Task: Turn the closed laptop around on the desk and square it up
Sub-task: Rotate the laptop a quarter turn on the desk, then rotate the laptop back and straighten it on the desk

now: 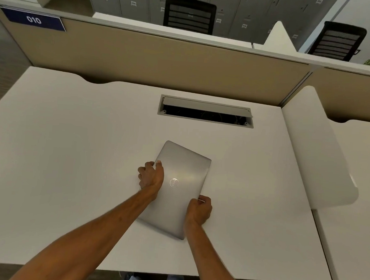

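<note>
Both your hands clamp the closed laptop (182,183), skewed on the desk (70,154): left hand (150,174) on its left edge, right hand (198,210) on its right.

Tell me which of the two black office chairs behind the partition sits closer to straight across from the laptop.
The left chair, directly beyond the laptop. The other chair stands far off to the right.

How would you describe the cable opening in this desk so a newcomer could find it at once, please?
On the white desk, look past the silver laptop toward the tan partition. The cable opening is a long dark slot with a raised grey flap, the desktop's only recess.
</note>
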Motion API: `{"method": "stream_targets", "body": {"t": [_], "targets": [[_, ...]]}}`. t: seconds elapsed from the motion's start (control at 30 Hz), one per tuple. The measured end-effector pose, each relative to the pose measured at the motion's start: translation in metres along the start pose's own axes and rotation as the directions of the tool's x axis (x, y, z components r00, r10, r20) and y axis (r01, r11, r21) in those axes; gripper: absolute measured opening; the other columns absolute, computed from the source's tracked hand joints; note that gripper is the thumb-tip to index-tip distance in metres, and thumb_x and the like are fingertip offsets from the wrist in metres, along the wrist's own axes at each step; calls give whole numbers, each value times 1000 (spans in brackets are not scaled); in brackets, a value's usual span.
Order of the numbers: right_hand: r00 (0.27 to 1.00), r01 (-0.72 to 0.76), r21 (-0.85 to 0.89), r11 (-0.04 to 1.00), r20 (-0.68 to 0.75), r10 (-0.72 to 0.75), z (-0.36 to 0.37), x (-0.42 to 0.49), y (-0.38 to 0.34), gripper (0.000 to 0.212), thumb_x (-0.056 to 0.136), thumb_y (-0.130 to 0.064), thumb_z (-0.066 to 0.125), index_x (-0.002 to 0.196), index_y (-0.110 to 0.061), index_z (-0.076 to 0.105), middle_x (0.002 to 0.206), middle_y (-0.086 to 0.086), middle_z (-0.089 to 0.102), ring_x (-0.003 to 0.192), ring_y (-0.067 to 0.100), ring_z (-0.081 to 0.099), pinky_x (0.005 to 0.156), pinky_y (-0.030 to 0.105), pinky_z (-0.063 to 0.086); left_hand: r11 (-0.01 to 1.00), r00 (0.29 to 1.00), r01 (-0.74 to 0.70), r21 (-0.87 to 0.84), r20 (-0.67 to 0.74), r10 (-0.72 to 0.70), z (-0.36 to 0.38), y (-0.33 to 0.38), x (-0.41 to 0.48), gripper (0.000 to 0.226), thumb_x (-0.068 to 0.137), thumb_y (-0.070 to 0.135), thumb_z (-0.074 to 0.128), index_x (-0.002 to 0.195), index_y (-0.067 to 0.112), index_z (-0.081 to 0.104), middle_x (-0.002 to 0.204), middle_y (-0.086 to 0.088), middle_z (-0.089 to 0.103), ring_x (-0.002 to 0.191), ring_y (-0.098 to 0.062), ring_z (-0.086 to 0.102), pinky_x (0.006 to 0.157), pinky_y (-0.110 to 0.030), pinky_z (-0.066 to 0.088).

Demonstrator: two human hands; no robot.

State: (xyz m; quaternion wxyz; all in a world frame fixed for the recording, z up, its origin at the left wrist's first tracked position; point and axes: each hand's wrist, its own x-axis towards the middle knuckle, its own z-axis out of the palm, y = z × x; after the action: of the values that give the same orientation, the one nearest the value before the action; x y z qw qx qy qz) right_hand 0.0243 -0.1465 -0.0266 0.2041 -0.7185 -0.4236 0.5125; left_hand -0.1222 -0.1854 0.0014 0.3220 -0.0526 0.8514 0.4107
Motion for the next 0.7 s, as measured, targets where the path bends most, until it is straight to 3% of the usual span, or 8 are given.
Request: {"method": "stream_targets", "body": {"t": [0.1, 0.2, 0.3, 0.4, 0.53, 0.7], "targets": [[995, 67, -99, 993, 79, -59, -14, 12, -2, 31, 84, 5, 63, 113, -1, 71, 112, 18, 75, 105, 40, 73, 90, 46, 61, 997, 999, -46, 64, 23, 45, -3, -7, -2, 59, 111, 45, 39, 163, 17, 44, 167, -12, 37, 157, -34, 34, 129, -52, 31], [975, 217, -298, 930, 120, -189, -23, 20, -15, 42, 86, 1, 65, 128, -5, 62, 130, 13, 63, 125, 34, 61, 107, 50, 52, 992, 997, -81, 96, 28, 78, -7, -17, -10, 61, 112, 42, 40, 167, 17, 38, 172, -10, 32, 163, -31, 26, 132, -52, 27], [884, 467, -475, 746, 230, -406, -26, 29, -38, 46, 87, 0, 63, 132, -10, 58, 133, 8, 56, 131, 30, 53, 106, 46, 45, 997, 997, -72, 34, -36, 73, -8, -32, -24, 65, 112, 39, 44, 169, 12, 31, 176, -10, 27, 165, -31, 24, 134, -52, 23], [768, 640, -516, 569, 457, -449, -14, 37, -73, 38, 91, -3, 65, 127, -13, 66, 133, 5, 60, 132, 27, 56, 107, 46, 48, 996, 981, -21, -87, -192, 4, -6, -52, -49, 65, 111, 33, 49, 169, 12, 29, 177, -9, 24, 165, -32, 27, 133, -53, 23], [601, 798, -520, 305, 649, -466, 10, 42, -118, 35, 94, -5, 61, 127, -13, 69, 136, 5, 59, 135, 27, 53, 111, 43, 45, 907, 917, 71, -414, -332, -223, 3, -76, -80, 64, 109, 18, 54, 167, 11, 29, 174, -12, 23, 160, -39, 32, 132, -54, 25], [471, 864, -503, 13, 798, -376, 38, 45, -145, 43, 98, -8, 58, 141, -14, 61, 146, 6, 53, 141, 27, 48, 115, 43, 42, 637, 792, 289, -715, -194, -579, 2, -75, -86, 63, 108, 15, 53, 166, 8, 30, 173, -17, 23, 157, -40, 34, 127, -52, 33]]}}
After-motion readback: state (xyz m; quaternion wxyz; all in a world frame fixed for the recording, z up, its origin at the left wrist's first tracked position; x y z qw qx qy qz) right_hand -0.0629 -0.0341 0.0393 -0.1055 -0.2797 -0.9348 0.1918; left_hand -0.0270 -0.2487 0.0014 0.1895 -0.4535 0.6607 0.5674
